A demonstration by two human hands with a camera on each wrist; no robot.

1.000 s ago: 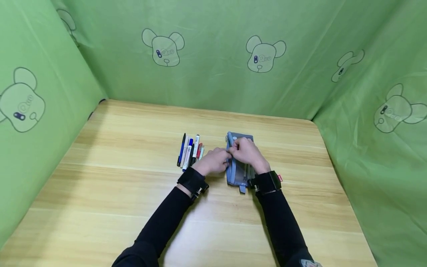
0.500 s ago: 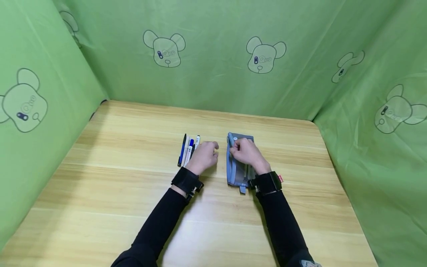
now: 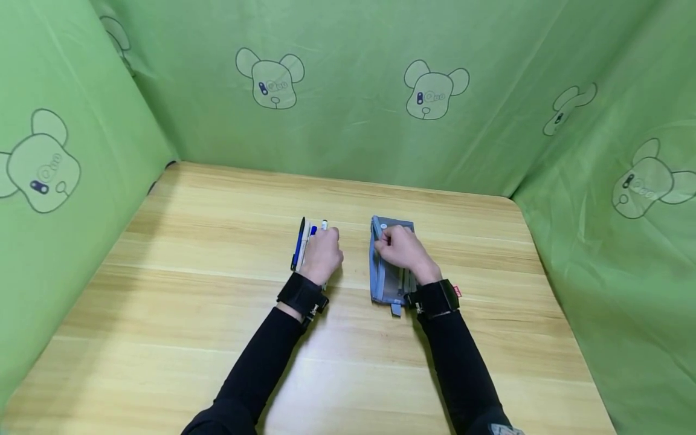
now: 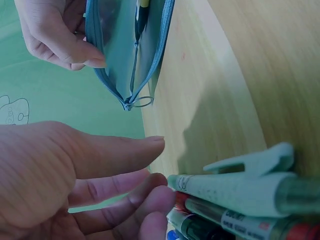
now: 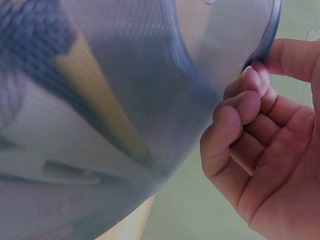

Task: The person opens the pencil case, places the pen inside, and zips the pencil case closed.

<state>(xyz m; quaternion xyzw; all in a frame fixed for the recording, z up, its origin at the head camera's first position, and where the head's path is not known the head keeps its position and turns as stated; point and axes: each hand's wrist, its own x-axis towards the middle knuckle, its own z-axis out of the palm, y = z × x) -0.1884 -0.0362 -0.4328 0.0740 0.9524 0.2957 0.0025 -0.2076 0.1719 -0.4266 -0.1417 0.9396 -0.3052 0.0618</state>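
Note:
A blue zippered mesh pencil case lies on the table with its zip apart; pens and a yellow item show inside it. My right hand pinches the edge of its opening between thumb and fingers. To the left, my left hand is over a row of pens and markers, hiding most of them. In the left wrist view its thumb and fingers stand apart, the fingertips beside a pale green pen; whether they touch it I cannot tell. A blue and black pen shows at the row's left end.
The wooden table carries the pens and the case. Green fabric walls with bear-head prints stand behind it and at both sides. A metal ring hangs at the case's zip end.
My left hand has left the pencil case's opening and moved left to the pens, with its fingers now over them. My right hand keeps its grip on the case.

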